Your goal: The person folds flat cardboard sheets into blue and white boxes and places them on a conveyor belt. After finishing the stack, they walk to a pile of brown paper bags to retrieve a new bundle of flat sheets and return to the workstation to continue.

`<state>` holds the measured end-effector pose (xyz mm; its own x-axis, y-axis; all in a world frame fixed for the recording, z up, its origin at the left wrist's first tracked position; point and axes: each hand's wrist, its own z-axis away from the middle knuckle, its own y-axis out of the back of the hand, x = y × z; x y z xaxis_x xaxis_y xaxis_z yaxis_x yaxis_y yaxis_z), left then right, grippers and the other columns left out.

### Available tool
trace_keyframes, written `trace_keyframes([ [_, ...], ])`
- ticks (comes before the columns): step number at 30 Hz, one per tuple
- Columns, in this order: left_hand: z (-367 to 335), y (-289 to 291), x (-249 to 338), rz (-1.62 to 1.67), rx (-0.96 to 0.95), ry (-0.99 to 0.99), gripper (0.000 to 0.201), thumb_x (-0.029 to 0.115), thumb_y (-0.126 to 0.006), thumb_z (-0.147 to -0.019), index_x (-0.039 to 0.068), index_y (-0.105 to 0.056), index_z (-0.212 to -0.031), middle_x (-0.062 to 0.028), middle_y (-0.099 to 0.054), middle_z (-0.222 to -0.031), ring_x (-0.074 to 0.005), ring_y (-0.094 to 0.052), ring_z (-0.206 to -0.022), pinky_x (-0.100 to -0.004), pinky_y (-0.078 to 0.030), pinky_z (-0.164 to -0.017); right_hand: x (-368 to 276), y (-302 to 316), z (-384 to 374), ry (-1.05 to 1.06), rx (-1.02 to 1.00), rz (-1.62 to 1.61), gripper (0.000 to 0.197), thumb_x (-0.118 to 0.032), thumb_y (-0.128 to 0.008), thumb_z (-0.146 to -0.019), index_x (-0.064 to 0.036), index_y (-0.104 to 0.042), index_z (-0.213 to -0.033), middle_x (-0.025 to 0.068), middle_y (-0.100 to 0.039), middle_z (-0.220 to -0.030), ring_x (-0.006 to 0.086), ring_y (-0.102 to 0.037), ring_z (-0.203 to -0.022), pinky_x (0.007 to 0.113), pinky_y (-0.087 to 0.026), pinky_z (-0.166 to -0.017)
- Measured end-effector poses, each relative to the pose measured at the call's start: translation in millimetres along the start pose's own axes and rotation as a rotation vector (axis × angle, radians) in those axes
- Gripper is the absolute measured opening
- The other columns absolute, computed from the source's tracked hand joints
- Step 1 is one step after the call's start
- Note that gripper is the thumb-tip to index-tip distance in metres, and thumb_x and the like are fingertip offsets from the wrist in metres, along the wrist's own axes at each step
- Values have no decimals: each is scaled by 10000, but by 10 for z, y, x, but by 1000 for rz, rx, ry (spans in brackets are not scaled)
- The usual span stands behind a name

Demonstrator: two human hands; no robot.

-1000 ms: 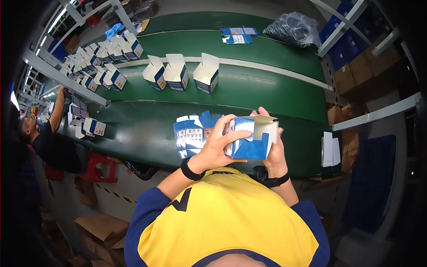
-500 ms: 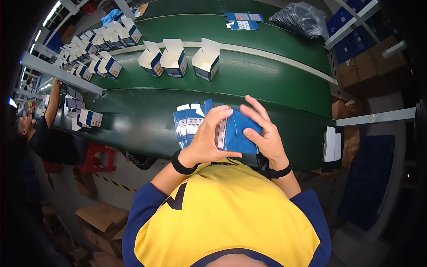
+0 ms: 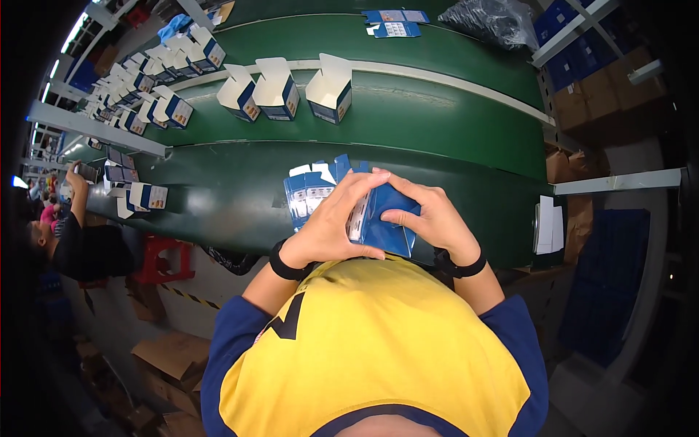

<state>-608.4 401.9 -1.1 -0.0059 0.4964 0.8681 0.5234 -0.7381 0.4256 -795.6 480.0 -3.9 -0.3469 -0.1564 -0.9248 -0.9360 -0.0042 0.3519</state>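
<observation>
A blue carton (image 3: 389,231) with a white printed side stands close to my body at the near edge of the green bench. My left hand (image 3: 329,224) is wrapped round its left side, thumb along the near edge. From the right, my right hand (image 3: 444,224) grips the carton, with its thumb on the blue face and its fingers reaching over the far edge. The fingertips of both hands meet at the top. Just left of and beyond my left hand lie several flat, unfolded blue-and-white cartons (image 3: 306,191), partly hidden by it.
Open white-and-blue boxes (image 3: 329,93) stand on the green conveyor (image 3: 429,120) ahead, with many more at far left. Two flat cartons (image 3: 393,29) and a grey plastic bag (image 3: 491,23) lie at the back. A person (image 3: 87,240) works at left, near a red stool (image 3: 162,258).
My right hand's raised, spread fingers have come down and in over the carton's far edge, meeting my left fingertips. The view has shifted slightly.
</observation>
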Motion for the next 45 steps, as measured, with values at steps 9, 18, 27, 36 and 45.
trace_keyframes([
  [9,-202,-437,-130,-108,275,-201,1122,345,-838,-548,27,-166,-1389,-190,-289,-1368,-345,-343,-1249,-456,-223,-1051,-76,-57,29,-53,571,-525,481,-363,-390,-948,1,-444,-1258,178,-592,-1091,198,-585,-931,287,-447,-848],
  [18,-252,-403,-7,16,163,-70,1190,315,-838,-556,31,-54,-1406,-223,-231,-1391,-377,-280,-1277,-428,-237,-1042,-51,128,10,78,525,-399,654,-533,-199,-933,-47,-264,-1365,191,-474,-1253,279,-428,-1177,398,-263,-1021],
  [27,-459,-450,-117,73,112,-258,1050,242,-804,-596,46,-131,-1378,-201,-223,-1400,-369,-122,-1353,-477,-136,-1075,-18,32,50,114,597,-529,801,-666,-169,-862,-98,-121,-1425,156,-258,-1427,306,-198,-1338,498,-82,-1069],
  [36,-472,-403,-317,-127,164,-324,844,130,-758,-636,117,-286,-1336,-143,-285,-1396,-362,-173,-1344,-514,-130,-1075,240,167,-100,-48,594,-613,727,-592,-271,-895,-91,-178,-1413,159,-338,-1381,296,-322,-1281,499,-203,-1045],
  [45,-344,12,-772,-911,99,-483,729,18,-717,-634,178,-396,-1269,-83,-369,-1370,-340,-275,-1303,-548,-252,-1030,1144,629,-369,-511,-128,-971,695,-223,-653,-800,-57,-263,-1350,134,-466,-1245,240,-532,-1080,402,-478,-870],
])
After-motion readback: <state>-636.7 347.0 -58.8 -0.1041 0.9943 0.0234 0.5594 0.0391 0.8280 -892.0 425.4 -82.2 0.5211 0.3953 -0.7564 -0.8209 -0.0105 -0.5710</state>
